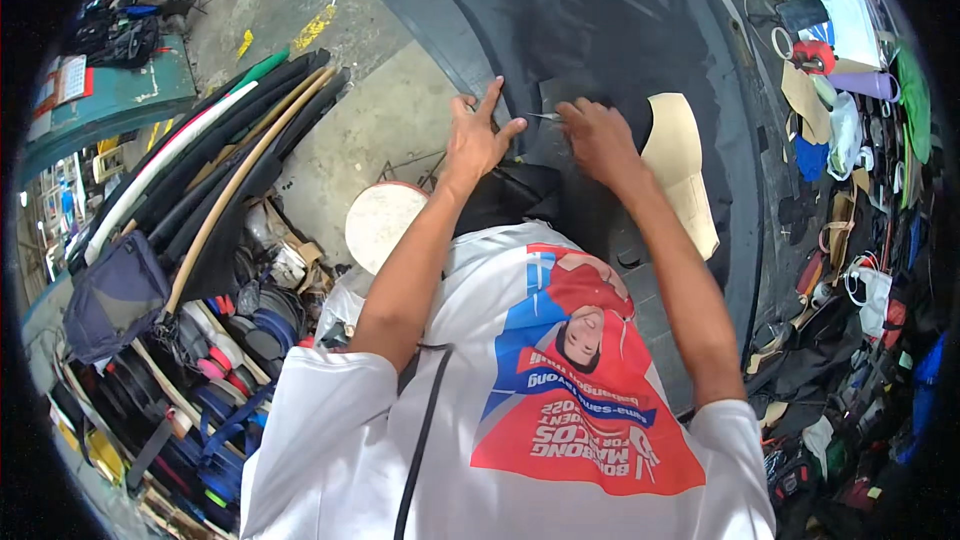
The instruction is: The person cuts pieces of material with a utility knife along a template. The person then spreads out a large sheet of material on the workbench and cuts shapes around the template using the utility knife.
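Note:
A wide black sheet of material (620, 20) covers the worktable in front of me. My left hand (478, 140) rests at the sheet's left edge, its thumb and fingers spread apart, with nothing held. Just to its right, my right hand (598, 140) is closed around a thin, silver, pointed blade (543, 117). The blade's tip points left toward my left thumb, near a cut edge in the black material. Most of its handle is hidden by my fingers. Right of my right forearm lies a tan cardboard pattern piece (678, 165) with a curved edge.
Clutter crowds the table's right side, including a red tape dispenser (813, 57) and a purple roll (866, 86). Left of me stand long rolls of material (225, 155), a round stool (383, 227) and a rack of strap rolls (265, 325). A teal table (150, 100) is farther left.

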`<state>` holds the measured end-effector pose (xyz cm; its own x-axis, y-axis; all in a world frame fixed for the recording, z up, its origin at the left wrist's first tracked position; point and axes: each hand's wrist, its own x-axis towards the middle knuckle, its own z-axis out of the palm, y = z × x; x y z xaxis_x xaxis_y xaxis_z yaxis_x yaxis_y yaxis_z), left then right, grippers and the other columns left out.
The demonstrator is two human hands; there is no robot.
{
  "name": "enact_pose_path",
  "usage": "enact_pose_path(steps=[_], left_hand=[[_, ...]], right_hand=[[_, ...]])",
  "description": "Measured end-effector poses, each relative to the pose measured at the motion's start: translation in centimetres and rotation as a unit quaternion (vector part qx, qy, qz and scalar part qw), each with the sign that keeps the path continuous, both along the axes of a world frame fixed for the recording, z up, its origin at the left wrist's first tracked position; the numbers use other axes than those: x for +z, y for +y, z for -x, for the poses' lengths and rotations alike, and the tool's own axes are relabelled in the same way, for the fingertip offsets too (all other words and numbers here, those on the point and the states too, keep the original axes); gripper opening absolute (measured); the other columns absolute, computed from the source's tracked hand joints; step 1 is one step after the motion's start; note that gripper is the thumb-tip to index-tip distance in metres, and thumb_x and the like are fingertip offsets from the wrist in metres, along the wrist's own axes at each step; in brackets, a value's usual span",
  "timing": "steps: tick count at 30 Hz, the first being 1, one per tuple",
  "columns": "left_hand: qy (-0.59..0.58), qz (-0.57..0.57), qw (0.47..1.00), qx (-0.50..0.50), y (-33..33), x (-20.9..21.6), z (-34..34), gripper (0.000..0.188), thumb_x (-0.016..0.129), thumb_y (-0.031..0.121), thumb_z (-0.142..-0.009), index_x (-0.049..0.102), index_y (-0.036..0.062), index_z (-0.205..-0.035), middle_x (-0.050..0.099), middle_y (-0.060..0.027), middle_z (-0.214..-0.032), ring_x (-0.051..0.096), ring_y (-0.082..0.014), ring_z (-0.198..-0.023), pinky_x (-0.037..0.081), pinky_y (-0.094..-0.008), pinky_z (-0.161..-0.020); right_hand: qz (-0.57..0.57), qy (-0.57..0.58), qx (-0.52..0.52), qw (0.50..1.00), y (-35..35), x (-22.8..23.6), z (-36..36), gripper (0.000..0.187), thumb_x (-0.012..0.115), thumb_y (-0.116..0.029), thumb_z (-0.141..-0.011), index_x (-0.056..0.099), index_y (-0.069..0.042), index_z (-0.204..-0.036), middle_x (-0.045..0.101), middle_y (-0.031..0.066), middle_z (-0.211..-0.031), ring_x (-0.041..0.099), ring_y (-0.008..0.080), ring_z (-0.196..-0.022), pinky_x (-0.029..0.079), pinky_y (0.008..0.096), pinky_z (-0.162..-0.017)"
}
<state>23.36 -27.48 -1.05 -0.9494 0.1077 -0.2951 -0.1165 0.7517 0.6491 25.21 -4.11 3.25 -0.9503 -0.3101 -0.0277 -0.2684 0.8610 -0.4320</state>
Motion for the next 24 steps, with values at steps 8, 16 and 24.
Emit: enact_pose_path(steps=[8, 16, 24], left_hand=[[-0.112, 0.002, 0.993, 0.047, 0.2, 0.2, 1.7, 0.105, 0.088, 0.037, -0.079, 0.026, 0.0401, -0.163, 0.05, -0.0242, -0.127, 0.059, -0.0435, -0.117, 0.05, -0.0488, -0.099], [-0.144, 0.013, 0.989, 0.027, 0.5, 1.4, 2.0, 0.11, 0.087, 0.034, -0.081, 0.018, 0.03, -0.166, 0.071, -0.0274, -0.085, 0.072, -0.0434, -0.088, 0.055, -0.0486, -0.08], [-0.11, 0.019, 0.994, 0.014, 1.6, 2.3, 1.4, 0.105, 0.08, 0.026, -0.087, 0.012, 0.0224, -0.166, 0.071, -0.0296, -0.083, 0.07, -0.05, -0.084, 0.054, -0.0525, -0.075]], right_hand=[[-0.114, 0.019, 0.192, 0.975, -3.3, -1.5, 7.1, 0.017, 0.063, -0.015, -0.093, 0.061, -0.012, -0.11, 0.065, 0.0089, -0.097, 0.067, 0.0321, -0.087, 0.049, 0.0445, -0.074], [-0.153, -0.112, 0.116, 0.975, -1.6, -1.8, 4.5, 0.021, 0.061, -0.013, -0.093, 0.057, -0.011, -0.113, 0.069, 0.0156, -0.101, 0.073, 0.0364, -0.088, 0.057, 0.0491, -0.073], [-0.148, -0.176, -0.068, 0.971, 3.4, -0.4, -4.2, 0.022, 0.055, -0.013, -0.099, 0.054, -0.004, -0.119, 0.069, 0.0244, -0.103, 0.071, 0.0443, -0.091, 0.057, 0.0545, -0.078]])
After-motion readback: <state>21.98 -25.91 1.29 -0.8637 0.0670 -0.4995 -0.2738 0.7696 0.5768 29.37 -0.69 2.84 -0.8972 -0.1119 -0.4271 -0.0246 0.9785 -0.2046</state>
